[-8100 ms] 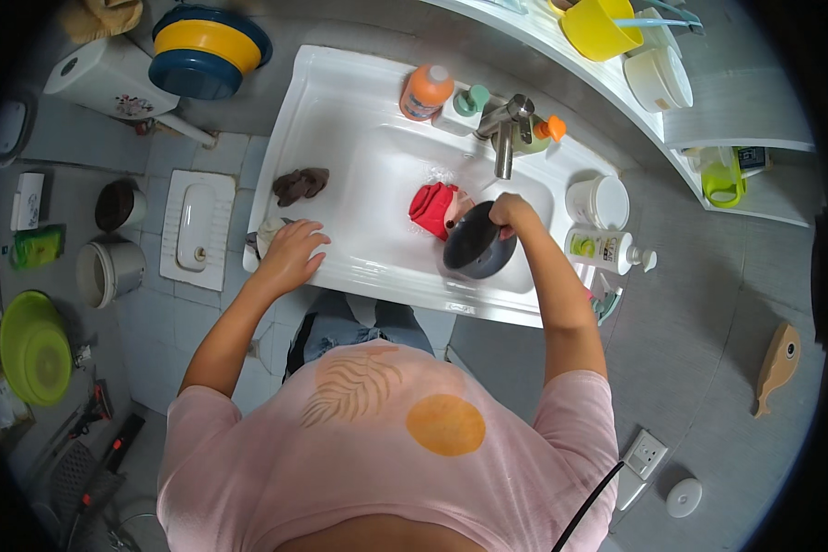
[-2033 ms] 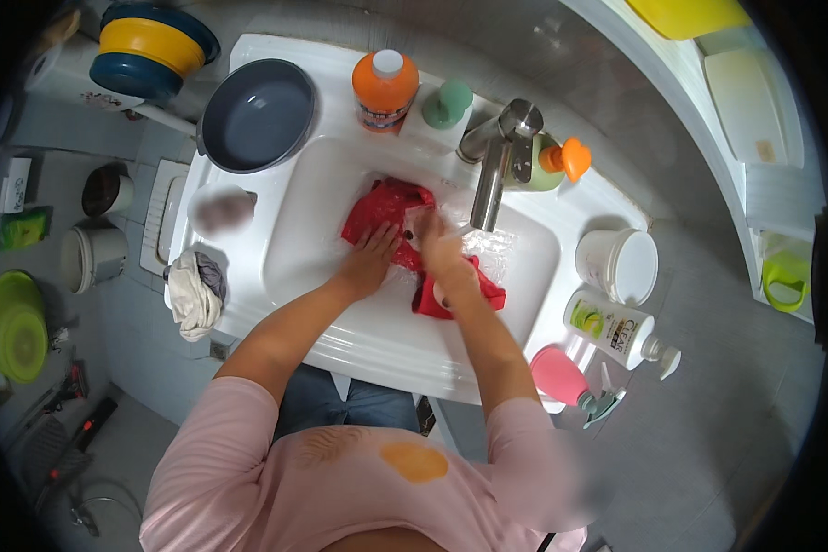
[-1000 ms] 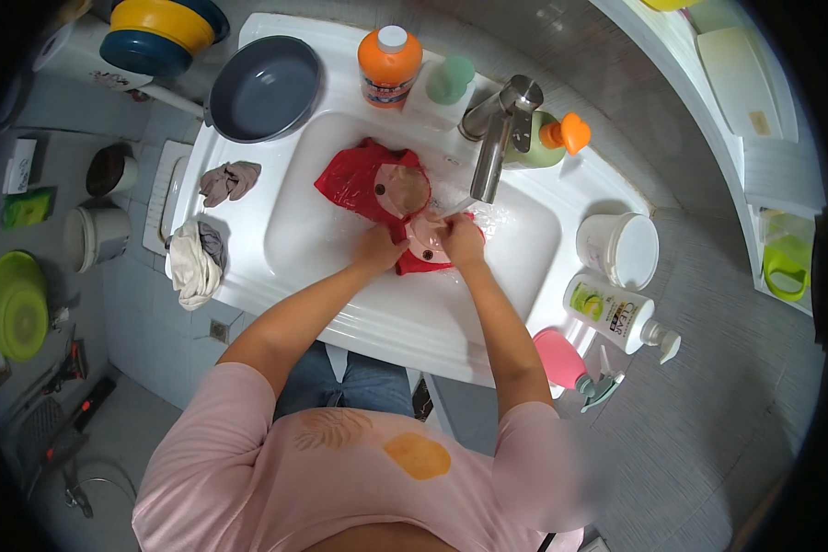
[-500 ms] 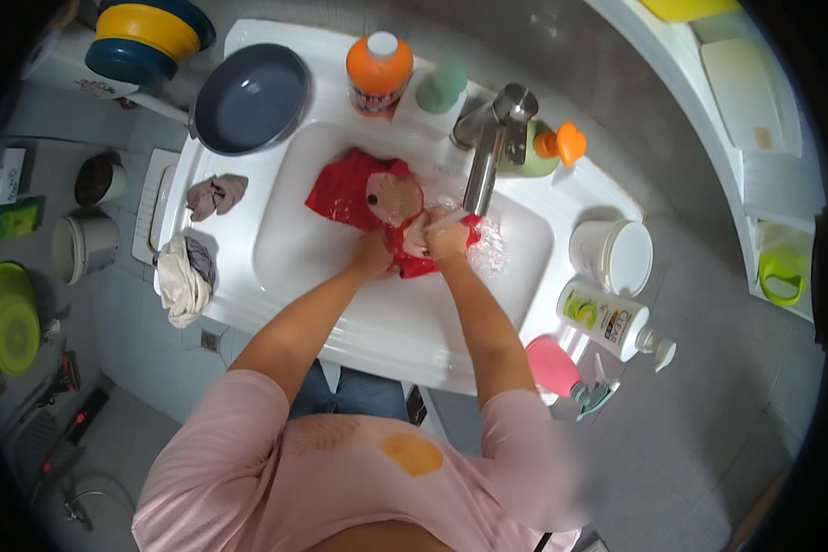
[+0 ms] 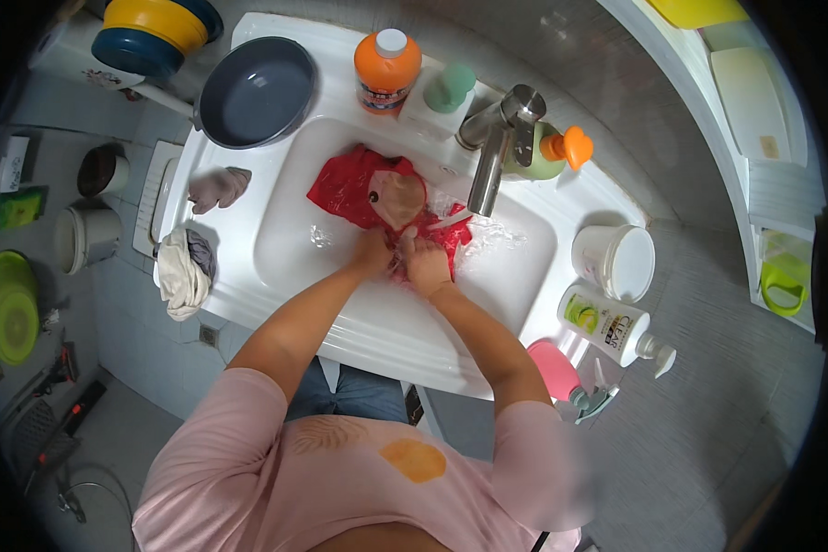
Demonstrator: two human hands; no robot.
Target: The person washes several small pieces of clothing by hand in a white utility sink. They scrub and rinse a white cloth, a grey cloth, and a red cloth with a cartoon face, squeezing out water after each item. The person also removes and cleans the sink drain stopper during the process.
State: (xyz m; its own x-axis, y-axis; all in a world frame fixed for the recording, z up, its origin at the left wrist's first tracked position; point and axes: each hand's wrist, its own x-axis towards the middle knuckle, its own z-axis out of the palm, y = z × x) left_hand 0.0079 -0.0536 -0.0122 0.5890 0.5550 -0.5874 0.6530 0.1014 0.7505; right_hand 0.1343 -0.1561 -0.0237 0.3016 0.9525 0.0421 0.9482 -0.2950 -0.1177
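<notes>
A soaked red cloth item [image 5: 348, 189], with a beige patch bearing a dark round spot like an eye, lies in the white sink [image 5: 515, 276]; whether it is a garment or a soft toy I cannot tell. My left hand [image 5: 373, 256] is closed on its near edge, fingers partly hidden. Close beside it, my right hand [image 5: 428, 263] is curled round the lower right part of the red cloth. From the metal faucet [image 5: 489, 170], water runs down by the cloth and splashes to the right.
Along the back rim stand a grey basin [image 5: 256, 94], an orange bottle [image 5: 386, 72] and a green pump bottle with an orange top [image 5: 547, 152]. Crumpled cloths [image 5: 189, 276] lie on the left rim. A white tub [image 5: 614, 262], a white pump bottle [image 5: 603, 320] and a pink spray bottle [image 5: 554, 370] are at the right.
My right hand has moved left and slightly nearer me, closer to my left hand. More red cloth shows under the faucet. My left hand has barely moved.
</notes>
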